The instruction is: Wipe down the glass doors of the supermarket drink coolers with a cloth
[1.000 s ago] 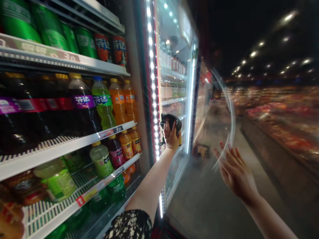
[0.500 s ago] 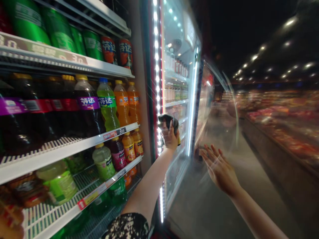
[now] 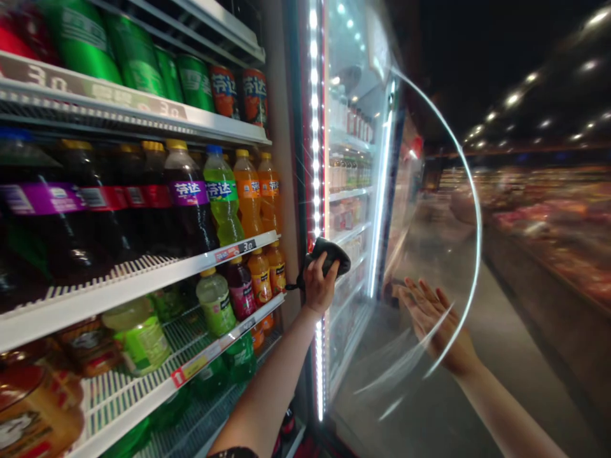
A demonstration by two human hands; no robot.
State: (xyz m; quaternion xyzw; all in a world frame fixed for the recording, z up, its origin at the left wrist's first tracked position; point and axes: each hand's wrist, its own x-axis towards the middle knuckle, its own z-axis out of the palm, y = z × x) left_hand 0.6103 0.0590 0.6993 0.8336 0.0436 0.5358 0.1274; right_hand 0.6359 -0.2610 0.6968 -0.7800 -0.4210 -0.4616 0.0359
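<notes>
My left hand [image 3: 321, 283] grips a bunched dark cloth [image 3: 331, 257] against the door's lit edge, beside a vertical LED strip [image 3: 314, 127]. The fingers are curled over the cloth, and a loose dark end hangs out toward the shelves. Farther right, my right hand [image 3: 436, 324] is held out with its fingers straight and nothing in them. It seems to lie behind or against clear glass, since pale streaks cross in front of it; whether it touches the glass I cannot tell.
On the left, cooler shelves [image 3: 157, 280] hold drink bottles [image 3: 187, 197] and green cans [image 3: 136, 57]. A lit glass-fronted cooler [image 3: 351, 191] stands beyond the LED strip. Aisle floor [image 3: 506, 356] and a blurred produce display [image 3: 548, 229] are at the right.
My left hand and the cloth sit lower along the LED strip than before. The view has shifted a little, and a curved light streak over the right side is brighter. My right hand stays outstretched.
</notes>
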